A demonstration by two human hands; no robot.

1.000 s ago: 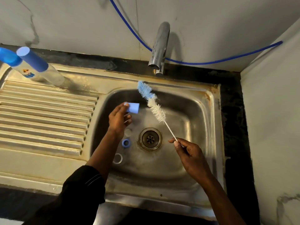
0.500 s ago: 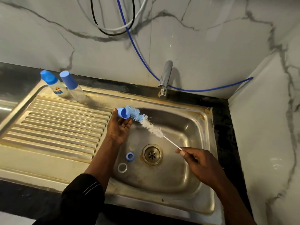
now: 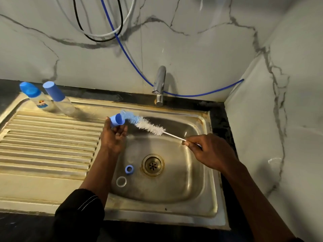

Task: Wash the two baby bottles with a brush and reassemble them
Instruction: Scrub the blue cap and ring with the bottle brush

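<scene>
My left hand holds a small blue cap over the left side of the steel sink basin. My right hand pinches the thin white handle of a bottle brush. Its blue tip bends into the cap's open mouth. Two baby bottles with blue caps stand at the back left of the drainboard. A blue screw ring and a clear ring lie in the basin, left of the drain.
A ribbed steel drainboard stretches to the left of the basin. A chrome tap stands behind the basin, not running. Blue, black and white hoses hang on the marble wall. A marble side wall closes the right.
My left hand turned the blue cap so its mouth faces the brush, and my right hand swung the brush tip into it. The camera tilted upward.
</scene>
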